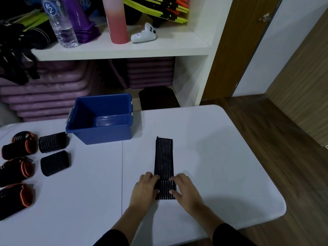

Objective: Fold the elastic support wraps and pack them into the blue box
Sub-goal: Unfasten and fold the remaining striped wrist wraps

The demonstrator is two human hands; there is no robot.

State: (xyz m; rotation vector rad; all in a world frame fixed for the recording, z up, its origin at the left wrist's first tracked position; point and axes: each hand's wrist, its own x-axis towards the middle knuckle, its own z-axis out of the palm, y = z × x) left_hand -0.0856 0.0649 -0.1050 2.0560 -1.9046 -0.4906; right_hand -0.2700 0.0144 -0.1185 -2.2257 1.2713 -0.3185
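1. A black striped wrap (164, 157) lies flat on the white worktop (221, 166). It runs lengthways away from the person, and its far end stops well short of the blue box (101, 134).
2. We see both hands at the wrap's near end, where the fabric is turned over on itself. The left hand (144, 189) curls its fingers over the left edge. The right hand (184, 190) holds the right edge, fingers on top and thumb lower down. The two hands are apart, with the width of the wrap between them.
3. The blue box stands open-topped near the far edge of the worktop, to the left of the wrap and not touching it.
4. Just left of the box, two black striped rolls (52, 142) lie one behind the other. Farther left, three black-and-orange wraps (16, 170) sit in a column at the edge of the view.
5. Behind the worktop, a white shelf (124, 48) carries a clear water bottle (59, 22), a tall pink bottle (116, 20) and a white controller (144, 33). Purple mats (53, 91) are stacked beneath it.
6. A wooden door (236, 41) stands to the right of the shelf.
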